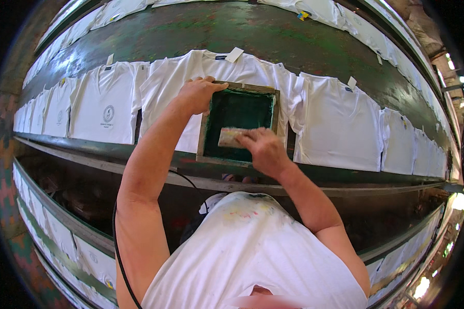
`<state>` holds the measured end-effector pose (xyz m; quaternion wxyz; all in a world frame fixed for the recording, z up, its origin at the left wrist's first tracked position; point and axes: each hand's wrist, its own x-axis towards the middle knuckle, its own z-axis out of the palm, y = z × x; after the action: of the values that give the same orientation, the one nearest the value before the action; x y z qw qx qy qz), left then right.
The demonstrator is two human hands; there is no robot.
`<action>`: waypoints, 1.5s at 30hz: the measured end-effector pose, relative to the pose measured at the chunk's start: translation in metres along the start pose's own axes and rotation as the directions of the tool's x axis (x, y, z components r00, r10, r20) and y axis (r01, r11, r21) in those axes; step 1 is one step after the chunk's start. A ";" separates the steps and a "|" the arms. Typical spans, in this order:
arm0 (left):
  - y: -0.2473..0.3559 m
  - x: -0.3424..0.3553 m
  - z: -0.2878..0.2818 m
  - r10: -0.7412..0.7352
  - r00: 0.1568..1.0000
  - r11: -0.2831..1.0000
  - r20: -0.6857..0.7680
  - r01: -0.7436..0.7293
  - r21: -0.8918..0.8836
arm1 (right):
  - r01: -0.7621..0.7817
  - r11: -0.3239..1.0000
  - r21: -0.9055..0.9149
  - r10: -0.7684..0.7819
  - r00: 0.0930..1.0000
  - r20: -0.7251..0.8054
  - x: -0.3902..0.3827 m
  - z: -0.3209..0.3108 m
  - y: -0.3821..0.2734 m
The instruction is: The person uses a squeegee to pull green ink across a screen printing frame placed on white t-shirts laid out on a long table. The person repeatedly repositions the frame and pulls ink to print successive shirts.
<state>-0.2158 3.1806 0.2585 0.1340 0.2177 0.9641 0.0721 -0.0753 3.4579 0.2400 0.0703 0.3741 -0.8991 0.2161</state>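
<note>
A wooden-framed printing screen (277, 110) with dark green mesh lies on a white V-neck T-shirt (178, 77) with a white tag at its collar. My left hand (196, 94) grips the screen's far left corner, its fingers over the wooden edge. Inside the frame, low on the mesh, my right hand (265, 149) is closed around a paint-smeared squeegee (230, 137). The squeegee's lower edge and the print area beneath the screen are hidden.
To the left, a T-shirt (104, 98) bears a dark round print with small lettering. An unprinted T-shirt (337, 123) lies to the right. More shirts line the long dark green table (191, 32), its far side and another table behind me. A black cable (115, 232) runs beside my left arm.
</note>
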 end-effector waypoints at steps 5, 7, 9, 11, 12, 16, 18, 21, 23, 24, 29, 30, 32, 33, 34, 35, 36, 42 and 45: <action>-0.004 0.001 0.000 0.029 1.000 0.999 0.004 -0.029 0.032 | -0.028 0.999 0.043 0.027 0.999 0.031 -0.021 -0.007 -0.035; -0.005 0.000 0.000 0.039 0.999 0.997 -0.008 -0.038 0.070 | -0.032 0.999 0.035 0.030 0.997 0.065 -0.018 -0.009 -0.031; -0.005 0.001 0.002 0.040 0.999 0.996 0.000 -0.040 0.078 | -0.046 0.995 0.084 0.039 0.996 0.086 -0.011 -0.011 -0.018; -0.005 0.001 0.003 0.039 0.999 0.997 -0.002 -0.038 0.074 | -0.114 0.977 0.181 0.090 0.987 0.134 0.011 -0.015 0.015; -0.005 0.001 0.003 0.039 0.999 0.997 -0.001 -0.039 0.072 | -0.100 0.980 0.170 0.085 0.992 0.092 0.022 -0.015 0.027; -0.004 0.002 0.003 0.033 0.999 0.998 0.000 -0.033 0.061 | -0.176 0.981 0.079 0.179 0.984 -0.024 0.066 -0.013 0.065; -0.004 0.002 0.002 0.032 0.999 0.997 0.005 -0.032 0.065 | -0.247 0.968 0.043 0.250 0.965 -0.082 0.077 -0.009 0.072; -0.004 0.003 0.003 0.027 1.000 0.998 0.011 -0.027 0.057 | -0.201 0.980 0.005 0.201 0.978 -0.053 0.072 -0.004 0.066; -0.005 0.002 0.004 0.034 0.999 0.998 -0.003 -0.034 0.046 | -0.178 0.984 -0.019 0.177 0.984 -0.030 0.060 -0.002 0.053; -0.006 0.003 0.005 0.040 0.999 0.998 -0.015 -0.040 0.041 | -0.165 0.986 -0.019 0.164 0.986 -0.022 0.053 -0.001 0.043; -0.010 0.001 0.013 0.006 0.999 1.000 -0.053 -0.008 -0.023 | -0.134 0.991 -0.030 0.134 0.991 -0.008 0.014 -0.001 -0.008; -0.011 -0.001 0.016 -0.003 0.995 0.999 -0.096 -0.002 -0.052 | -0.139 0.990 -0.034 0.139 0.990 0.002 0.008 0.000 -0.017; -0.015 -0.008 0.024 -0.048 0.983 0.989 -0.177 0.022 -0.147 | -0.108 0.993 -0.035 0.107 0.994 -0.029 -0.004 0.003 -0.032; -0.017 -0.015 0.030 -0.086 0.974 0.976 -0.210 0.039 -0.216 | -0.131 0.991 -0.018 0.130 0.991 -0.021 -0.010 0.006 -0.039; -0.017 -0.021 0.038 -0.122 0.964 0.961 -0.238 0.055 -0.272 | -0.135 0.991 -0.016 0.135 0.990 -0.031 -0.016 0.008 -0.044; -0.014 -0.027 0.046 -0.183 0.950 0.920 -0.253 0.074 -0.386 | -0.139 0.990 -0.013 0.138 0.989 -0.043 -0.020 0.011 -0.048; -0.011 -0.033 0.056 -0.241 0.935 0.871 -0.260 0.091 -0.483 | -0.152 0.988 -0.008 0.151 0.988 -0.043 -0.024 0.013 -0.051; 0.026 -0.070 0.118 -0.434 0.784 0.688 -0.445 -0.031 -0.725 | -0.138 0.989 0.045 0.134 0.987 0.084 -0.042 0.011 -0.057; 0.038 -0.075 0.134 -0.398 0.707 0.757 -0.584 -0.107 -0.645 | -0.154 0.961 0.228 0.156 0.988 0.008 -0.048 0.008 -0.048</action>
<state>-0.0960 3.1926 0.1554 -0.1646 0.0333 0.8730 0.4579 -0.0069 3.4554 0.2347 0.0142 0.3070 -0.8945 0.3247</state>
